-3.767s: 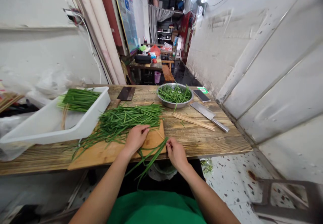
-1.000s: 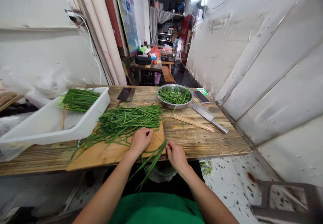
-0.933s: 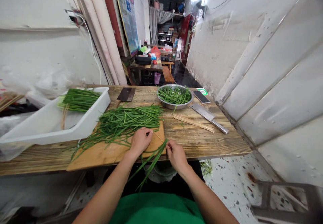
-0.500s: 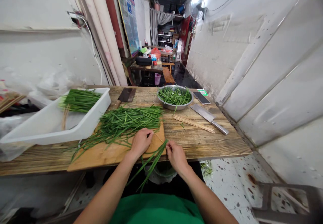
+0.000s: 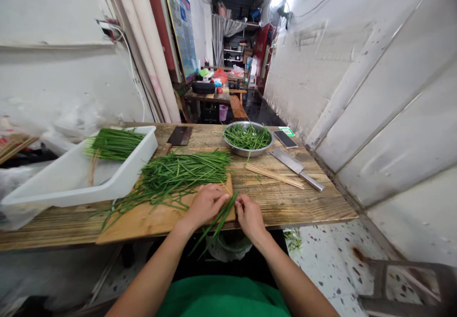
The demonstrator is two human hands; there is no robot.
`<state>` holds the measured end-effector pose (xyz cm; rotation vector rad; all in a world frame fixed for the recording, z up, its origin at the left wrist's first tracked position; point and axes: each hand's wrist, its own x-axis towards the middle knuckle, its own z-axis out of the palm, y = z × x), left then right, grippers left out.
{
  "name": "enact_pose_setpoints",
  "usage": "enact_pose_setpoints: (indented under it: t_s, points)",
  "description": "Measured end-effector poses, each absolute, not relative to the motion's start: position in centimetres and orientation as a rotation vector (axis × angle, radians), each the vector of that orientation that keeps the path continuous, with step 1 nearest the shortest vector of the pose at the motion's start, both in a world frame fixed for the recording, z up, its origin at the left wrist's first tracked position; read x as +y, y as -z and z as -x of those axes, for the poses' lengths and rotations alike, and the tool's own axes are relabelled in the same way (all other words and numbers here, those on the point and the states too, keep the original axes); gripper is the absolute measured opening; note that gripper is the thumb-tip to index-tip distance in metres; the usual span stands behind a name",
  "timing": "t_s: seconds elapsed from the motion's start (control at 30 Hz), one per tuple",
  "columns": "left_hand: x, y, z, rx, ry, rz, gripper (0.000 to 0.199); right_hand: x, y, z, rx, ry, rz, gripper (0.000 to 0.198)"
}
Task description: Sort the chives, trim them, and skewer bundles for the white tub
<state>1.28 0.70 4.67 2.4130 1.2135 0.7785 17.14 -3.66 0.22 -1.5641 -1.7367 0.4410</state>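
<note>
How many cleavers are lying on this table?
2: a steel-handled cleaver on the right, beside the thin sticks, and a dark-bladed cleaver beyond the pile of green stalks. More could be hidden beneath that pile.

Bare left hand (image 5: 206, 203) and bare right hand (image 5: 250, 216), almost tip to tip at the near edge of the weathered brown wooden tabletop (image 5: 314, 212)!

Look at that left: back of the hand up, fingers together and bent, thumb stretched across towards its partner, wrist right about at the near edge. Opposite, the right has thumb and forefinger pinched tight, the other fingers curled in, wrist just outside that same edge. Bare left forearm (image 5: 153, 269), bare right forearm (image 5: 294, 274), both slanting inward like a tent, wrists nearly straight, and between them, low down, the green-clothed torso (image 5: 221, 297) faces the tabletop!
</note>
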Motion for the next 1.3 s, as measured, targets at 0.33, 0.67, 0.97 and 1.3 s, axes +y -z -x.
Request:
enact_pose_setpoints:
  t_s: [0.33, 0.67, 0.97, 1.3]
  points:
    - [4.5, -3.1, 0.3, 1.601, -0.542, -2.554, 0.016, -4.1, 1.0, -17.6, -1.737, -0.460, 1.589, 0.015]
    - [3.8, -3.7, -0.3, 1.557, -0.622, -2.417, 0.018, -4.2, 1.3, -17.7, -1.727, -0.485, 1.569, 0.015]
    - [4.0, -2.9, -0.2, 1.537, -0.665, -2.372, 0.024, -4.4, 0.9, -17.8, -1.721, -0.487, 1.565, 0.016]
    - [3.6, -2.3, -1.0, 1.597, -0.774, -2.275, 0.022, -4.3, 1.0, -17.8, -1.761, -0.471, 1.565, 0.017]
